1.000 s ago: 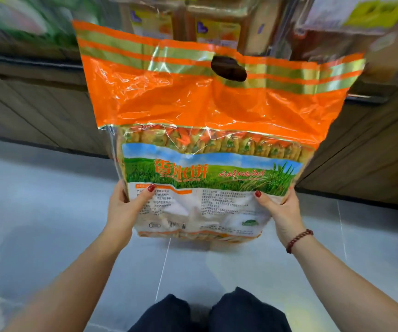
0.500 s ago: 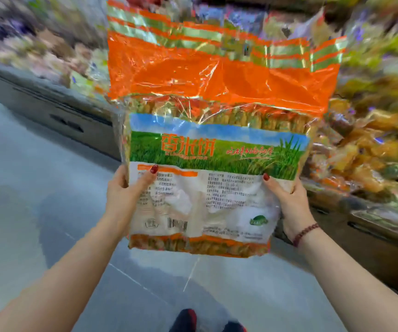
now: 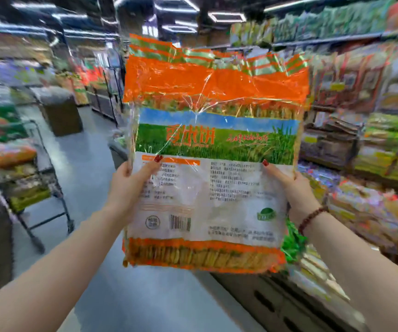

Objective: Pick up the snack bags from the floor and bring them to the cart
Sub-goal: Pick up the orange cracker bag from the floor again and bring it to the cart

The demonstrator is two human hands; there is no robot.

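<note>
The left forearm (image 3: 49,271) and the right forearm (image 3: 361,259) are seen bare as far as the view reaches. A bracelet (image 3: 311,218) of small round beads, dark red to brown, is worn as a single strand at the wrist of the right hand (image 3: 296,188). The thumbnail of the left hand (image 3: 130,188) is painted a glossy dark red, and the same polish is seen on the right thumbnail (image 3: 265,162). The other nails are hidden.

I see open grey floor (image 3: 87,149) beside the black wire shopping cart (image 3: 48,164); beyond it, packed snack shelves (image 3: 361,140) block passage.
</note>
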